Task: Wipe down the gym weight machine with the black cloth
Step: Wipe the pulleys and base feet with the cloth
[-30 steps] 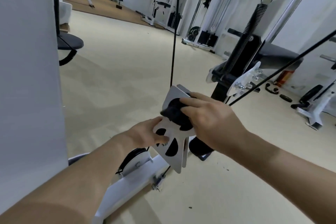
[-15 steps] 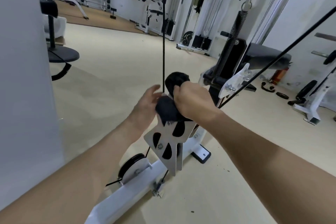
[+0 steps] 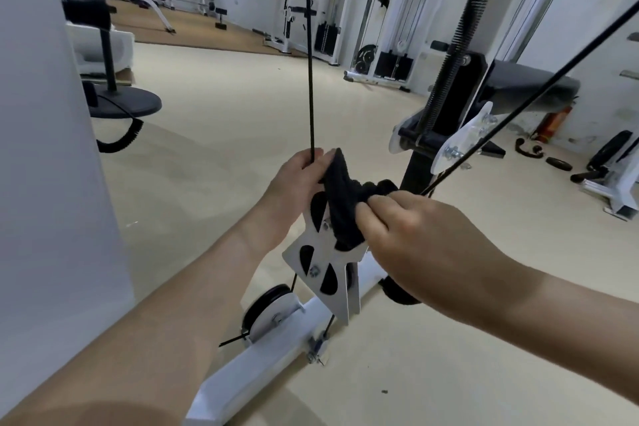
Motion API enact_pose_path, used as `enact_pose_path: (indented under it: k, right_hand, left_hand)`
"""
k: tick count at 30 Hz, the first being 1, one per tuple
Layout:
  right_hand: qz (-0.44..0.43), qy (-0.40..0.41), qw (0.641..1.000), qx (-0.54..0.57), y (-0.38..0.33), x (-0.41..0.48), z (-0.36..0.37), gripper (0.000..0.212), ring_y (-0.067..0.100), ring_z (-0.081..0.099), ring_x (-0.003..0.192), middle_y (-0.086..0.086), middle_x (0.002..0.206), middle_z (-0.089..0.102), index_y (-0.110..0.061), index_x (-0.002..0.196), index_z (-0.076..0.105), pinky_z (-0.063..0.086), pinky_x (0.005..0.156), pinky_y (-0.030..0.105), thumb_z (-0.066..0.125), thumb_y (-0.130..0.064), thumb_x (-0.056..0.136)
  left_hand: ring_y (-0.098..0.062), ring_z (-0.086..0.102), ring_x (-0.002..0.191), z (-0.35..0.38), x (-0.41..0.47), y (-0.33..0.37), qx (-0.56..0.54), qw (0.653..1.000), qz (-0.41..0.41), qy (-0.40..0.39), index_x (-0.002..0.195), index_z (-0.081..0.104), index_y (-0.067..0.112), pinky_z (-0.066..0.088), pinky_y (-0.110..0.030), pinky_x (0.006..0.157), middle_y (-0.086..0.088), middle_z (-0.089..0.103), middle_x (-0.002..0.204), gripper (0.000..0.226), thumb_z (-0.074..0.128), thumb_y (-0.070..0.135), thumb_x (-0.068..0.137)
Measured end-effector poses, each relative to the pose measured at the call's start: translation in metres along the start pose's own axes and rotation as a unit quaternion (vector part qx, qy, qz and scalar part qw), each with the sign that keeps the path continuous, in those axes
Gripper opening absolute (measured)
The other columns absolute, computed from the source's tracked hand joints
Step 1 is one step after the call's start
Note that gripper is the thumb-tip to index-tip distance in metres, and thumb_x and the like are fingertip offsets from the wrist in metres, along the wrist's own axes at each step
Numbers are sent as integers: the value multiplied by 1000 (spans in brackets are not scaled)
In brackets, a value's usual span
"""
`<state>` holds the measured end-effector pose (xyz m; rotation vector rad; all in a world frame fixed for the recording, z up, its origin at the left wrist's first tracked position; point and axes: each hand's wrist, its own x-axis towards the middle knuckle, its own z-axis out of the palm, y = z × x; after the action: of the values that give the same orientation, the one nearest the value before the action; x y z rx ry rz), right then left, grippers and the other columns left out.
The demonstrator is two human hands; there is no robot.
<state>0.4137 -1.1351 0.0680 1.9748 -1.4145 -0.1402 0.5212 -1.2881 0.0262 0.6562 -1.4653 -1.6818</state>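
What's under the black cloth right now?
The upper part of the white pulley plate, where the right hand grips the black cloth. Lower cutouts and bolts show; the plate's top end, beside the left hand holding the cable, is covered.

My left grip (image 3: 297, 183) has left the lower edge of the pulley plate (image 3: 332, 277) and climbed to the cable (image 3: 309, 62), curling round it just above the plate, with its fingertips touching the black cloth (image 3: 345, 204); the cloth was a wad pressed on the plate's face and now drapes over its top edge; my right grip (image 3: 415, 239) has slid down and to the right, pinching the cloth's other end.
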Motion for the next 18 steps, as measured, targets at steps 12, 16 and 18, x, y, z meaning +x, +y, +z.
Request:
enact_pose_path:
  k: [12,16,18]
  right_hand:
    - [71,55,945,315,8,-58,55,52,27,67,90,7,104,71,-5,94,73,57,67,35,29,-1,66]
    - [344,131,794,484,9,-79,90,49,8,64,100,-7,105,71,-18,98,72,54,87,34,38,-5,67]
    - [434,159,674,576,18,-67,89,46,7,62,105,-9,108,70,-24,108,70,52,92,28,41,-5,77]
  left_hand:
    - [-19,35,127,49,-20,15,464,851,195,150,145,35,23,34,-23,95,-3,38,135,68,54,10,81]
    - [-15,28,122,81,-27,24,588,795,150,14,117,57,35,35,-34,99,4,36,122,36,58,42,81]
    - [-16,30,112,91,-29,11,636,756,142,57,88,62,32,32,-36,94,4,37,107,25,55,56,82]
